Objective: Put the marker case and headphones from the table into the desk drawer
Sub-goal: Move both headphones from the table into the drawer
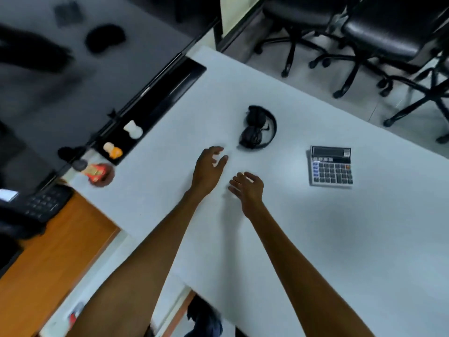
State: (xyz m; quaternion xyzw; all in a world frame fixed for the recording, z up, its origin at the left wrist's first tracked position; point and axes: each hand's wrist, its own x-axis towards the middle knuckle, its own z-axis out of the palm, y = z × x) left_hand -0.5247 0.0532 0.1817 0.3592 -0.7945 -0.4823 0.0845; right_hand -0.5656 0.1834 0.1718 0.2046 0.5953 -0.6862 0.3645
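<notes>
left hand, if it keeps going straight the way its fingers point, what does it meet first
Most likely the headphones: the left hand is open, fingers aimed up and right at them, only bare table between. Its height above the table is unclear.

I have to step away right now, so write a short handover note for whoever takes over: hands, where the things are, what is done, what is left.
Left hand: open, empty, over the table, just short of the headphones.
Right hand: open, empty, beside the left, nearer the body.
Headphones: folded, lying on the table, untouched.
Marker case: not identifiable in this view; the drawer cannot be made out either.
Done: nothing can be confirmed.
Left: grasp the headphones and put them in the drawer; check where the marker case is.
The calculator to the right is not part of the job.
</notes>
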